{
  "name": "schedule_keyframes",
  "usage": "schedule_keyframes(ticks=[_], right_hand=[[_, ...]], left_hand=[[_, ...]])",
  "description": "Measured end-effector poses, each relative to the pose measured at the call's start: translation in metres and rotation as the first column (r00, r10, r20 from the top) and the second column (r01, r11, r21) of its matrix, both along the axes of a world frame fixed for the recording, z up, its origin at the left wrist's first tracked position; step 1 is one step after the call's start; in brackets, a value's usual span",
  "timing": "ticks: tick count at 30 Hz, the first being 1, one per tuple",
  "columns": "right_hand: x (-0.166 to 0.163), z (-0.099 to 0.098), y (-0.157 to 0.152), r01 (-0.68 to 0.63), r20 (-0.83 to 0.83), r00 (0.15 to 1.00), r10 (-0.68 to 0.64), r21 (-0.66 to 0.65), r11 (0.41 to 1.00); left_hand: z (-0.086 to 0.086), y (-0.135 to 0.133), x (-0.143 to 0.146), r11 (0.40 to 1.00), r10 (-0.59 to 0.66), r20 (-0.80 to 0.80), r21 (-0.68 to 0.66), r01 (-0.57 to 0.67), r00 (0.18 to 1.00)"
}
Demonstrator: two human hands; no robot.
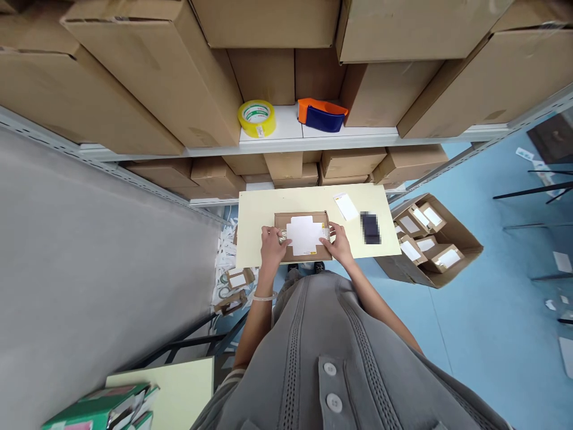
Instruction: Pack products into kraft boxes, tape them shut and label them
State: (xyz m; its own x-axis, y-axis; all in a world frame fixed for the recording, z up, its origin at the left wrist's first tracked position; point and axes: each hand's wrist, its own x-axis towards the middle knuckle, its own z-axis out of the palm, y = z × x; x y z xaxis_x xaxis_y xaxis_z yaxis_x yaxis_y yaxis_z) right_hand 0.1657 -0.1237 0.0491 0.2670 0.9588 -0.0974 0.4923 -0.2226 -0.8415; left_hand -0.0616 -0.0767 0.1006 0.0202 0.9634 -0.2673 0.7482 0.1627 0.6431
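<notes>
White shelving (286, 144) spans the space ahead of you, packed with brown cartons (147, 71) on two levels. Below it stands your pale cream table (255, 206), and just past the table's right end a big open box (463, 257) sits on the blue floor, holding several small parcels (408, 224) with white labels. Your shallow cardboard box (283, 220) lies open on the table, near the edge closest to you, and the white sheet (304, 234) lies over its middle, leaving a brown border in view. Your left hand (271, 246) is closed in to a narrow grip on the sheet's left side, thumb on top, with shiny clear wrap (282, 236) showing beside the fingers. Your right hand (339, 243) holds the opposite side in the same narrow way, its thumb on the sheet and its fingers at the box's right wall. Up on the shelf, an orange and blue tape dispenser (323, 115) rests near a yellow tape roll (256, 119). Right of your hands, a white card (346, 206) lies tilted near a dark, blurred-out item (370, 229).
</notes>
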Motion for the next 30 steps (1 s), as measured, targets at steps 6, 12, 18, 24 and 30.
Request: schedule_keyframes(ticks=[6,12,18,24,30], right_hand=[[0.006,-0.003,-0.005,-0.026,-0.116,0.993,0.027,0.011,1.000],[0.006,-0.005,0.000,0.007,-0.145,0.989,-0.008,-0.005,1.000],[0.005,-0.004,0.009,0.047,-0.111,0.993,-0.051,-0.031,0.998],[-0.001,0.000,-0.001,0.173,-0.036,0.982,-0.184,-0.209,0.963],[-0.025,0.014,-0.014,0.191,0.156,0.977,-0.143,-0.366,0.911]], left_hand=[[-0.002,-0.002,-0.008,0.994,-0.087,0.025,-0.062,0.088,0.996],[-0.001,-0.002,-0.002,0.997,-0.068,0.012,-0.034,0.068,0.998],[-0.003,0.000,0.002,0.999,-0.043,0.016,0.019,0.043,0.999],[-0.017,-0.006,-0.006,0.997,0.070,0.146,0.028,-0.075,0.987],[-0.027,-0.007,-0.018,0.985,0.143,0.431,-0.150,-0.085,0.891]])
